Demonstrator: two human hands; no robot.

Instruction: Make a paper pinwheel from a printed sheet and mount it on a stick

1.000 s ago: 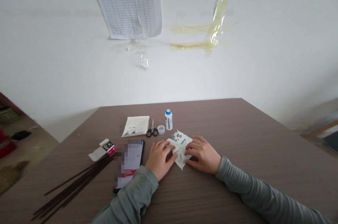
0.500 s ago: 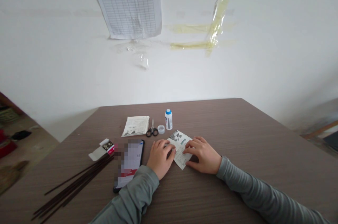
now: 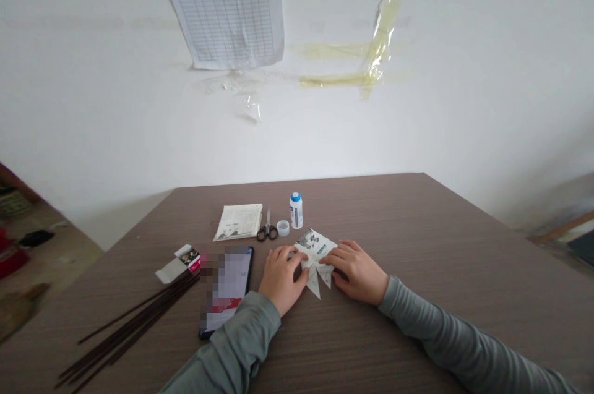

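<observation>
A small folded piece of printed paper (image 3: 317, 247) lies on the table between both hands, and two pointed tips with a gap between them face me. My left hand (image 3: 283, 279) is bent over its left edge, fingertips pressing on the paper and thumb close beneath them. At the right side, my right hand (image 3: 356, 271) has its fingers curled onto the paper, holding the right flap near the middle. The undersides of both hands are hidden. Just beyond the paper stand a white glue bottle (image 3: 296, 213) with a blue top and a small translucent cap (image 3: 283, 228).
Black-handled scissors (image 3: 268, 230) lie beside a stack of folded paper (image 3: 239, 221). Left of my hands are a phone (image 3: 236, 295), an opened small box (image 3: 179, 264) and several thin dark sticks (image 3: 134, 326). A white wall (image 3: 325, 140) rises behind the brown table (image 3: 394, 208).
The paper's right flap has been folded in toward the middle, so the single lower point now shows as two tips with a gap. My right hand shifted slightly; the left stayed nearly still.
</observation>
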